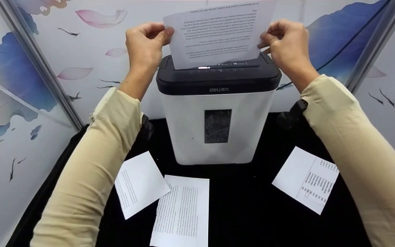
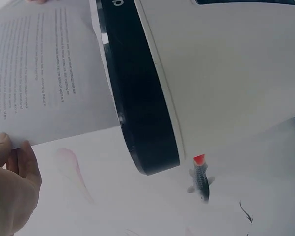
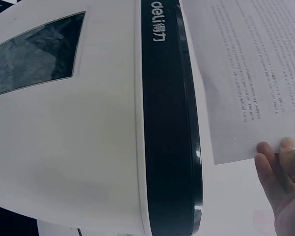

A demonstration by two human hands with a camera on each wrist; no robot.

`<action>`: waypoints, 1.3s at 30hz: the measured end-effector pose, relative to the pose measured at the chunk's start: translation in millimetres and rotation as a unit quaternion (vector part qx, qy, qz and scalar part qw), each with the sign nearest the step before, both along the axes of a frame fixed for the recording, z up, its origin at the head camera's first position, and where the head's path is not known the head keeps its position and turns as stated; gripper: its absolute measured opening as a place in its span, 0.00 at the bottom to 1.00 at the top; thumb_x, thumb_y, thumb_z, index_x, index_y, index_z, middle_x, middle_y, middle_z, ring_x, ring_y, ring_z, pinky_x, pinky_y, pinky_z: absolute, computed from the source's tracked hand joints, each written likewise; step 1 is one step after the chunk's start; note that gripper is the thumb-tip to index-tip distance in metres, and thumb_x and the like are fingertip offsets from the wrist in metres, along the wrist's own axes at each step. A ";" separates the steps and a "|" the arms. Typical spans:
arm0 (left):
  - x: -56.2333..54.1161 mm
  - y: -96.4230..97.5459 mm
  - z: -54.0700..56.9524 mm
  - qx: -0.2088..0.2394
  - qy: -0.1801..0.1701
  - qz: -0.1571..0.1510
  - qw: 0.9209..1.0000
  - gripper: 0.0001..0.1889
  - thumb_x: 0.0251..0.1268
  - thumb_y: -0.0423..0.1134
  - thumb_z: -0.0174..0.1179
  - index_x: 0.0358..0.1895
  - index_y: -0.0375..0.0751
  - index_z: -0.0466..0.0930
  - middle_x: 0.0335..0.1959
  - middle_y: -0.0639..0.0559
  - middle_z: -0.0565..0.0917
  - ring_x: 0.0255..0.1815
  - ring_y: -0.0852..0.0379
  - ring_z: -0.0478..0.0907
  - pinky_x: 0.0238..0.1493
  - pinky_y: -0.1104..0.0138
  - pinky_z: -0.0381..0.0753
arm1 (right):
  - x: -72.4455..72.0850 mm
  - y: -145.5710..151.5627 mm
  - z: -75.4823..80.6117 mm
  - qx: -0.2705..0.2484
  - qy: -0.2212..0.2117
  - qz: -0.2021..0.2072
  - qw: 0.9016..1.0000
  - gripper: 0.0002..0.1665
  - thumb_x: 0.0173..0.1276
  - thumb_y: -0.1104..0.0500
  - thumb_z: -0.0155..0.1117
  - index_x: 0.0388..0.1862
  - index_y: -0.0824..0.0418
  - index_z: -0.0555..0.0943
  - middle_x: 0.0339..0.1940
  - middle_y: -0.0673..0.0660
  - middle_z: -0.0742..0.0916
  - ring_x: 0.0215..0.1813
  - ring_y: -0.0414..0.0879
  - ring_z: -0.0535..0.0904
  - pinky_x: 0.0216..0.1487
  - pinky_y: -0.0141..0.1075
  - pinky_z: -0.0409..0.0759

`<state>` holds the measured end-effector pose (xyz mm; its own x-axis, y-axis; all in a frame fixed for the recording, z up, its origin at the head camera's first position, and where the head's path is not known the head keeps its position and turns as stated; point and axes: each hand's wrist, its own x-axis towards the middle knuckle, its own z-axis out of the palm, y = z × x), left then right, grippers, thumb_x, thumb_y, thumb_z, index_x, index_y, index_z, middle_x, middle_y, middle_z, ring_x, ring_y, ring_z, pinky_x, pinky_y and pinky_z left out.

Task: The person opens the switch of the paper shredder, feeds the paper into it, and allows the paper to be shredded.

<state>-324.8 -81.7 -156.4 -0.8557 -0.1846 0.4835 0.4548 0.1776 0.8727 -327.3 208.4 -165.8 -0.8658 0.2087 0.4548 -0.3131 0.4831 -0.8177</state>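
Observation:
A printed sheet of paper [image 1: 218,34] stands upright over the black top of a white paper shredder [image 1: 190,127], its lower edge at the feed slot. My left hand [image 1: 146,46] pinches the sheet's left edge between thumb and fingers. On the opposite edge, my right hand [image 1: 288,43] pinches it the same way. Both wrist views show the sheet's text and the fingertips at its margin: the left hand [image 2: 14,182] at lower left, the right hand [image 3: 284,182] at lower right. Shredded paper shows dimly behind the shredder's window [image 1: 217,126].
On the black tabletop [image 1: 242,206], two printed sheets overlap at left front: a tilted one [image 1: 146,185] and a straighter one [image 1: 183,212]. Another sheet [image 1: 307,180] lies at right. Painted wall panels [image 1: 29,85] stand close behind and beside. A black cable [image 1: 341,51] runs behind the right hand.

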 end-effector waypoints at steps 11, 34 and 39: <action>-4.6 -2.7 -8.1 -0.020 -0.008 0.016 1.000 0.10 0.64 0.34 0.67 0.46 0.34 0.88 0.38 0.49 0.87 0.41 0.56 0.87 0.52 0.72 0.84 | -4.2 -4.6 -5.3 -0.010 -0.047 0.009 0.999 0.06 0.71 0.67 0.62 0.34 0.57 0.81 0.25 0.42 0.85 0.31 0.35 0.85 0.38 0.24 0.84; -11.3 -6.9 -16.1 -0.006 -0.021 0.008 1.000 0.11 0.65 0.32 0.66 0.47 0.31 0.87 0.41 0.45 0.88 0.41 0.57 0.87 0.49 0.73 0.85 | -7.1 -9.4 -10.7 -0.001 -0.088 -0.007 0.996 0.02 0.72 0.64 0.62 0.39 0.58 0.80 0.32 0.45 0.85 0.33 0.37 0.85 0.46 0.31 0.87; -11.3 -7.1 -24.6 -0.036 -0.023 0.000 0.999 0.11 0.65 0.34 0.67 0.48 0.35 0.88 0.46 0.42 0.89 0.44 0.56 0.87 0.48 0.74 0.84 | -9.7 -6.4 -14.6 -0.010 -0.097 -0.015 0.995 0.05 0.72 0.66 0.62 0.44 0.63 0.81 0.32 0.46 0.85 0.32 0.37 0.85 0.45 0.31 0.87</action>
